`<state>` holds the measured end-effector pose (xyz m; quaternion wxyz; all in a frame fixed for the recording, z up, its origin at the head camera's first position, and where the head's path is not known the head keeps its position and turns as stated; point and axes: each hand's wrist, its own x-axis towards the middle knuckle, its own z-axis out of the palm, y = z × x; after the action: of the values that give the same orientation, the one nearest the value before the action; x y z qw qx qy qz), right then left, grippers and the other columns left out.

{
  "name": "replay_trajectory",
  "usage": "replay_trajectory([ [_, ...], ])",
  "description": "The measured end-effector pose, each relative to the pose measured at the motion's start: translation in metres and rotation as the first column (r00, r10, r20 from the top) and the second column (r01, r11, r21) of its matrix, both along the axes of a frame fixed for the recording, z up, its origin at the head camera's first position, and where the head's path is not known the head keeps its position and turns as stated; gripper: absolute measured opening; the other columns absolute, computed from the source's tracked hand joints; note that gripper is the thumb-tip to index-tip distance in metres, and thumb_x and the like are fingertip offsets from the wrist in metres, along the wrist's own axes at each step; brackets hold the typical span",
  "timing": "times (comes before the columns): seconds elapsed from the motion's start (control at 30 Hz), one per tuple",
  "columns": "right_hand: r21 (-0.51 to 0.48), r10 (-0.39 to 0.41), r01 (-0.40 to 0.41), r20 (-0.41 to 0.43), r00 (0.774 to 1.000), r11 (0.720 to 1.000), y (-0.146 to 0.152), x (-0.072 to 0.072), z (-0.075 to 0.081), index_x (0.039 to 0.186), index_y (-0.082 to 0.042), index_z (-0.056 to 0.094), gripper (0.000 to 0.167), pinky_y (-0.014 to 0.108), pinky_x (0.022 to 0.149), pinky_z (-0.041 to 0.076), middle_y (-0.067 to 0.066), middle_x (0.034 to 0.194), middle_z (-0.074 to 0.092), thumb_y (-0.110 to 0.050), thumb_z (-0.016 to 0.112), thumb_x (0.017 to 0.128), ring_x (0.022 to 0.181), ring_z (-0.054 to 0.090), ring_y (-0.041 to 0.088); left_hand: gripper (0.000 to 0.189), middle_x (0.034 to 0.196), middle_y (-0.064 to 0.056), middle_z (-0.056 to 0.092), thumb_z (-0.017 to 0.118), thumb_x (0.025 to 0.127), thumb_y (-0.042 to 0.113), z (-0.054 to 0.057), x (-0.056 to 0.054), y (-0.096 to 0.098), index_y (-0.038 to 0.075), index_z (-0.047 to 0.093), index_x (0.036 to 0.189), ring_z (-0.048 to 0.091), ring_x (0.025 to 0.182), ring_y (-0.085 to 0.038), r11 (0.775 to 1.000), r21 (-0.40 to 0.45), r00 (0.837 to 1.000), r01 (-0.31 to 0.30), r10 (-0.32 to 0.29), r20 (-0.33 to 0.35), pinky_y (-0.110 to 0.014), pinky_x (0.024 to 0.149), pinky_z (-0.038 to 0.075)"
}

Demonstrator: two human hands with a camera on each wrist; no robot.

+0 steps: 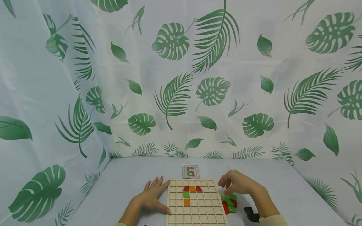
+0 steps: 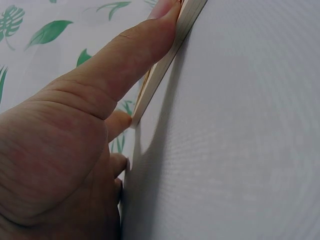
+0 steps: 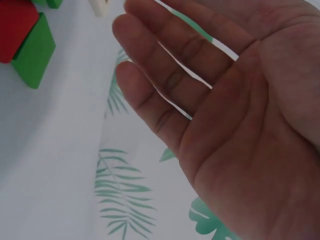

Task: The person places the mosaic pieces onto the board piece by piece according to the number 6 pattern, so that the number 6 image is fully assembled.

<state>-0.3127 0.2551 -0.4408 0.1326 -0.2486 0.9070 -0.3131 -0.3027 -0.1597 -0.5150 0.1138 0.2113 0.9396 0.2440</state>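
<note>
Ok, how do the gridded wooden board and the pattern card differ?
Size: the gridded wooden board is much larger than the pattern card.
Figure: the board carries five red, orange and green tiles; the card shows a fuller, 6- or G-like figure.
Contact: the left hand touches the board; no hand touches the card.
Shared: both bear a square grid.

One pattern card (image 1: pixel 190 171), one gridded board (image 1: pixel 205 202), on it two red tiles (image 1: pixel 186 189), two orange tiles (image 1: pixel 187 201), one green tile (image 1: pixel 186 195)
</note>
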Motion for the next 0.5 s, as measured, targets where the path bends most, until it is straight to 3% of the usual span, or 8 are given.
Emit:
replay_trajectory([
  [0.13, 0.025, 0.019, -0.019, 0.019, 1.000, 1.000, 0.0028, -0.0008, -0.0030, 0.099, -0.010, 0.079, 0.024, 0.034, 0.067, 0.056, 0.004, 0.093, 0.074, -0.005, 0.089, 0.077, 0.083, 0.065, 0.021, 0.122, 0.173, -0.023, 0.017, 0.088, 0.065, 0.070, -0.0004, -0.0007, -0.0006, 0.022, 0.034, 0.164, 0.008, 0.161, -0.046, 1.000, -0.007, 1.000, -0.006, 0.006, 0.001, -0.073, 0.125, 0.002],
  [0.5, 0.080, -0.042, 0.031, 0.139, 0.989, 0.996, 0.0035, 0.0021, -0.0095, 0.086, -0.010, 0.077, 0.025, 0.036, 0.065, 0.049, 0.004, 0.082, 0.072, 0.002, 0.091, 0.069, 0.076, 0.060, 0.021, 0.123, 0.173, -0.023, 0.018, 0.087, 0.065, 0.071, -0.0026, -0.0013, -0.0005, 0.022, 0.034, 0.164, 0.009, 0.161, -0.046, 1.000, -0.002, 1.000, 0.001, -0.001, -0.008, -0.073, 0.125, 0.002],
])
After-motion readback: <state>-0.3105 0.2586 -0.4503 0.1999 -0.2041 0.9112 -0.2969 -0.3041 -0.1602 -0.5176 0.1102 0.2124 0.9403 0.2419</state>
